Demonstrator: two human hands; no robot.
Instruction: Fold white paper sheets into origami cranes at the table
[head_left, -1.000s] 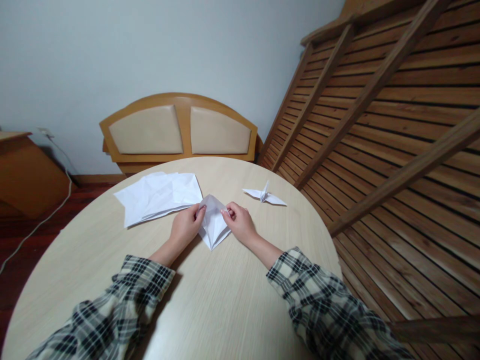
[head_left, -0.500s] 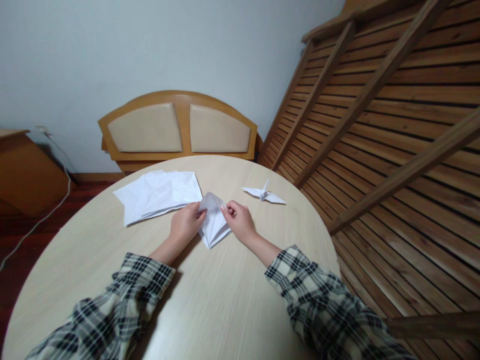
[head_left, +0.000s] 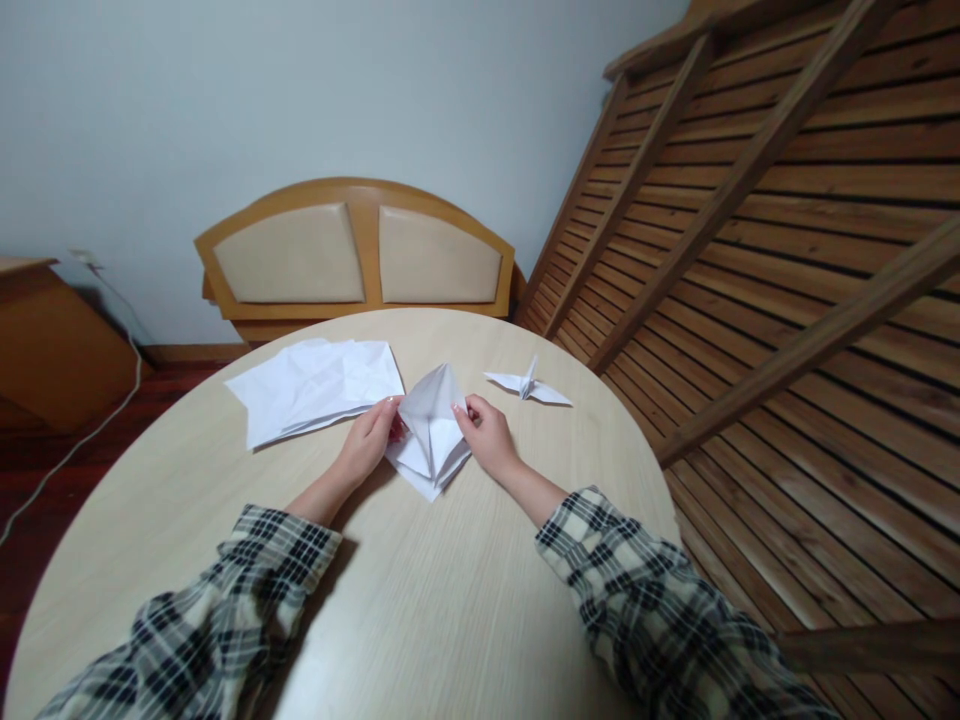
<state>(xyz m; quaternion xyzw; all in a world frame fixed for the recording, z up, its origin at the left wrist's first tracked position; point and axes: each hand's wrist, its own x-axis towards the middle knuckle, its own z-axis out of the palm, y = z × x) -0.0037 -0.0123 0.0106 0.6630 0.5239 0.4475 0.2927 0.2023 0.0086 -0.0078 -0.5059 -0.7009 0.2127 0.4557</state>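
A partly folded sheet of white paper (head_left: 431,425) is between my hands, its upper flap lifted and spread, its lower corner pointing toward me. My left hand (head_left: 369,440) pinches its left edge, fingers partly behind the paper. On the opposite edge my right hand (head_left: 487,438) grips with thumb in front and fingers curled. A finished white paper crane (head_left: 527,386) sits on the table to the right, wings spread, apart from my hand. Left of the folded paper lies a stack of creased white paper sheets (head_left: 315,390), close to my left fingertips.
Everything rests on a round pale wooden table (head_left: 420,600). Behind it stands a wooden headboard (head_left: 371,245) with cream panels against the wall. A slatted wooden panel (head_left: 787,270) leans at the right. A white cable (head_left: 112,405) hangs at the left.
The hands have moved slightly apart. The paper's upper flap has opened wider and rises farther up between them. The crane and the paper stack stay where they were.
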